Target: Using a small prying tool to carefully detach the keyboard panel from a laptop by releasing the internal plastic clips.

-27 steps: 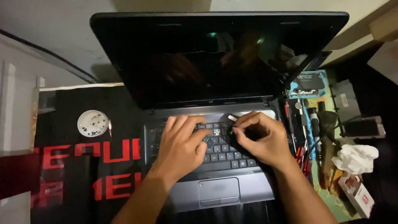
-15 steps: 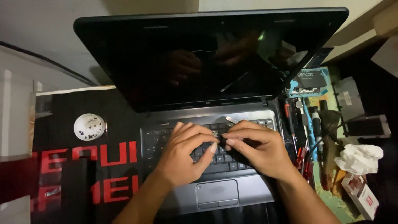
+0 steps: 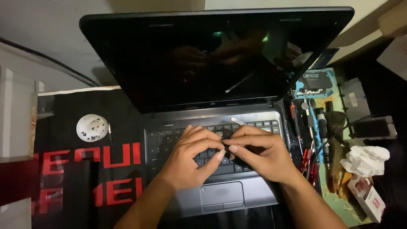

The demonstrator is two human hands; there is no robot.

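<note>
left hand (image 3: 186, 163) | fingers curled, pressing laptop keyboard (image 3: 169, 142), centre frame | right hand (image 3: 260, 154) | fingers pinched closed on small key-sized part, tips meeting left's over middle keys

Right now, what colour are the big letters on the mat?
Red, on the black mat left of the laptop; the head view shows them.

It looked like a home repair bench: an opened laptop (image 3: 212, 106) sat on a black printed mat (image 3: 85, 169), screwdrivers (image 3: 311, 135) crowded one side, and a small dish of screws (image 3: 92, 127) stood nearby.
</note>
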